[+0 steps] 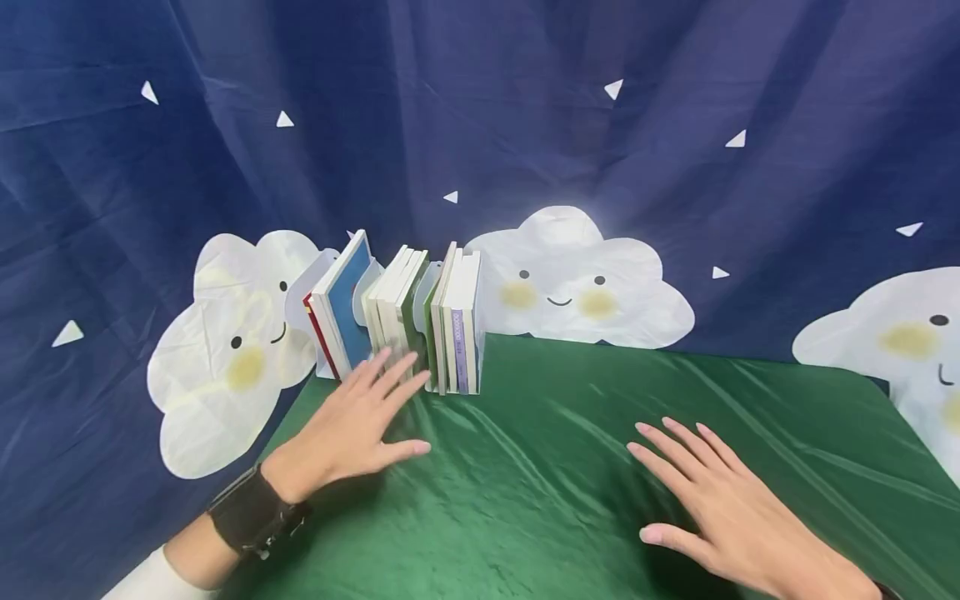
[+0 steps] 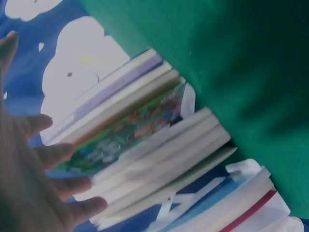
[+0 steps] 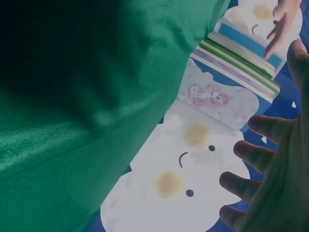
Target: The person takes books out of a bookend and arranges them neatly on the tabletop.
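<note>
My left hand reaches over the table in front of a row of upright books, its fingers spread and holding nothing. In the head view its fingertips overlap the lower part of the white books in the middle; I cannot tell whether they touch. To their left lean a blue-covered book and a red-spined one. The right-hand group includes a book with a purple spine. White bookends stand between the groups. Over the table's right side, my right hand is spread, with nothing in it.
A wrinkled green cloth covers the table. Behind it hangs a dark blue curtain printed with smiling white clouds and small white triangles. The books stand at the table's back left edge, close to the curtain.
</note>
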The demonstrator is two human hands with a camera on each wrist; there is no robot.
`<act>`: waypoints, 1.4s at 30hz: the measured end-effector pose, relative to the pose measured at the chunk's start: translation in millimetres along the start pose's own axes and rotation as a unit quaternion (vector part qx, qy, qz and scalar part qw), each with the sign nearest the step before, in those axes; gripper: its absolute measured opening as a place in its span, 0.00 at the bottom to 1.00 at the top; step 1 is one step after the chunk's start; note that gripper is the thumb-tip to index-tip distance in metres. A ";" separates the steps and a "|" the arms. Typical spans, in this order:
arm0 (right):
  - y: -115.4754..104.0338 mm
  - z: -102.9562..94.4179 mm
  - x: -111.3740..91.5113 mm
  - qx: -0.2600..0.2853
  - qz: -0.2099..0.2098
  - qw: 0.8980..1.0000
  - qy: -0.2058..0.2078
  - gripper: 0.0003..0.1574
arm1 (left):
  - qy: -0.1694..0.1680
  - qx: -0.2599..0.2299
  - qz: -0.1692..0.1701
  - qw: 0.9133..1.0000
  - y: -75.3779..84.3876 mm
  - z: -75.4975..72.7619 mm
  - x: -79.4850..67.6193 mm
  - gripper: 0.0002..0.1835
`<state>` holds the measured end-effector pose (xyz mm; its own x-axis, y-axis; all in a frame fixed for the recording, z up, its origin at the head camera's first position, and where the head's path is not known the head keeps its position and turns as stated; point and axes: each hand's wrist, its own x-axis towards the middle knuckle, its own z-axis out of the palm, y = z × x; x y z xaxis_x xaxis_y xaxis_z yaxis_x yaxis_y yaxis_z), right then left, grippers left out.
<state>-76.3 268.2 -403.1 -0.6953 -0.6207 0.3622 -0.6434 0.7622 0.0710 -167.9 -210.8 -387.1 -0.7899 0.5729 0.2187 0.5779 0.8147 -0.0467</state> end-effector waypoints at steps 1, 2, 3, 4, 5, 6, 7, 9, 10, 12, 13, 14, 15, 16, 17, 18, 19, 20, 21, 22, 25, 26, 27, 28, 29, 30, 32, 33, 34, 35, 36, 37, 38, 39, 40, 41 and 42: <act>-0.5 0.1 0.4 0.000 -0.002 1.000 0.003 0.58 | 0.013 -0.003 -0.007 1.000 -3.5 -3.0 1.7 0.52; -0.8 0.2 0.9 -0.001 -0.003 1.000 0.003 0.58 | 0.028 -0.009 -0.018 0.999 -7.5 -6.4 3.4 0.52; -1.3 0.3 1.4 -0.001 -0.003 1.000 0.003 0.58 | 0.042 -0.017 -0.031 0.998 -11.8 -10.6 5.1 0.52; -1.9 0.7 1.8 -0.001 -0.004 1.000 0.004 0.58 | 0.062 -0.030 -0.047 0.997 -16.7 -14.9 7.0 0.52; -2.7 1.1 2.0 -0.001 -0.004 1.000 0.002 0.58 | 0.083 -0.045 -0.065 0.993 -22.1 -19.2 8.7 0.51; -3.3 1.5 2.2 -0.002 -0.006 1.000 0.004 0.58 | 0.107 -0.060 -0.083 0.989 -28.0 -23.1 10.4 0.51; -3.8 1.8 2.2 -0.002 -0.008 1.000 0.007 0.57 | 0.133 -0.077 -0.106 0.982 -34.0 -26.8 12.0 0.50; -4.1 3.3 1.8 0.000 -0.012 1.000 0.012 0.56 | 0.183 -0.105 -0.156 0.965 -47.2 -32.9 16.0 0.49; -3.9 4.1 1.4 0.002 -0.015 1.000 0.016 0.56 | 0.213 -0.113 -0.176 0.954 -54.8 -34.5 18.9 0.48; -4.0 5.0 1.5 0.001 -0.017 1.000 0.021 0.54 | 0.257 -0.123 -0.217 0.934 -69.4 -36.5 24.6 0.47; -4.0 5.3 0.9 0.002 -0.017 1.000 0.022 0.54 | 0.269 -0.127 -0.236 0.925 -76.2 -36.7 28.9 0.47; -3.9 5.6 0.4 0.003 -0.017 1.000 0.022 0.54 | 0.276 -0.130 -0.252 0.919 -82.6 -36.3 33.1 0.47; -3.9 6.0 0.0 0.004 -0.016 1.000 0.021 0.54 | 0.281 -0.133 -0.261 0.914 -89.0 -35.2 37.1 0.46; -3.9 6.2 -0.5 0.004 -0.015 1.000 0.021 0.54 | 0.283 -0.138 -0.269 0.910 -94.0 -33.9 40.5 0.45; -4.1 6.3 -0.8 0.004 -0.014 1.000 0.021 0.54 | 0.277 -0.143 -0.277 0.909 -98.5 -31.9 43.0 0.45; -4.1 6.7 -1.3 0.005 -0.015 1.000 0.023 0.54 | 0.273 -0.149 -0.281 0.908 -102.4 -29.7 45.1 0.44; -4.0 7.1 -1.8 0.006 -0.015 1.000 0.024 0.54 | 0.272 -0.154 -0.281 0.908 -105.8 -27.2 46.9 0.43; -3.9 7.5 -2.2 0.005 -0.015 1.000 0.025 0.54 | 0.274 -0.158 -0.278 0.907 -108.7 -24.4 48.4 0.41; -3.7 7.9 -2.7 0.004 -0.015 1.000 0.027 0.54 | 0.276 -0.163 -0.275 0.906 -111.1 -21.9 49.8 0.39; -3.8 8.0 -3.0 0.003 -0.014 0.999 0.029 0.53 | 0.280 -0.166 -0.272 0.905 -112.9 -19.5 50.7 0.38; -3.2 9.4 -4.2 0.004 -0.016 0.999 0.031 0.53 | 0.291 -0.174 -0.269 0.901 -116.1 -13.9 53.4 0.32; -3.0 9.1 -4.2 0.004 -0.015 0.999 0.031 0.53 | 0.295 -0.177 -0.271 0.899 -116.6 -12.7 55.2 0.29; -2.8 8.8 -4.1 0.003 -0.014 0.999 0.031 0.53 | 0.298 -0.179 -0.272 0.897 -116.8 -12.0 56.9 0.27; -3.1 9.0 -4.4 0.003 -0.013 0.999 0.030 0.53 | 0.301 -0.180 -0.275 0.895 -116.8 -11.1 57.7 0.26; -3.5 9.1 -4.7 0.003 -0.011 0.999 0.030 0.53 | 0.304 -0.181 -0.278 0.893 -116.7 -10.2 58.5 0.26; -4.2 8.9 -4.6 0.002 -0.009 1.000 0.029 0.53 | 0.308 -0.183 -0.281 0.891 -116.6 -9.5 59.3 0.26; -5.0 9.2 -4.7 0.003 -0.006 1.000 0.028 0.53 | 0.319 -0.191 -0.284 0.884 -116.0 -7.9 60.9 0.25; -5.0 9.5 -4.9 0.004 -0.006 1.000 0.027 0.53 | 0.327 -0.198 -0.284 0.879 -115.8 -6.8 61.7 0.24; -5.3 9.6 -5.0 0.004 -0.006 1.000 0.027 0.53 | 0.336 -0.205 -0.283 0.874 -115.4 -5.5 62.4 0.23; -5.5 9.6 -5.1 0.004 -0.006 1.000 0.026 0.52 | 0.346 -0.212 -0.283 0.869 -114.9 -4.1 62.9 0.22; -5.5 9.9 -5.4 0.005 -0.006 1.000 0.024 0.53 | 0.358 -0.219 -0.283 0.862 -114.4 -2.6 63.3 0.21; -5.6 9.7 -5.5 0.004 -0.004 1.000 0.022 0.52 | 0.369 -0.227 -0.284 0.855 -113.6 -1.2 63.6 0.20; -5.9 9.2 -5.4 0.001 -0.001 1.000 0.019 0.52 | 0.379 -0.233 -0.287 0.848 -112.9 0.1 63.9 0.20; -5.8 9.4 -5.7 0.002 0.002 1.000 0.015 0.52 | 0.388 -0.238 -0.293 0.841 -111.6 0.8 63.9 0.21; -6.2 9.0 -5.6 0.001 0.007 1.000 0.011 0.51 | 0.395 -0.240 -0.299 0.835 -110.1 1.2 63.8 0.23; -6.4 8.9 -5.8 0.001 0.012 1.000 0.007 0.51 | 0.401 -0.239 -0.306 0.830 -108.4 1.1 63.7 0.25; -6.6 8.8 -6.0 0.001 0.017 1.000 0.003 0.51 | 0.405 -0.238 -0.313 0.825 -106.6 0.6 63.4 0.26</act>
<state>-70.8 265.2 -413.9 -0.7144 -0.5937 0.3703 -0.6208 0.7819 0.0560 -279.7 -261.2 -368.9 -0.6795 -0.3524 0.6435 0.2757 0.6902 0.6691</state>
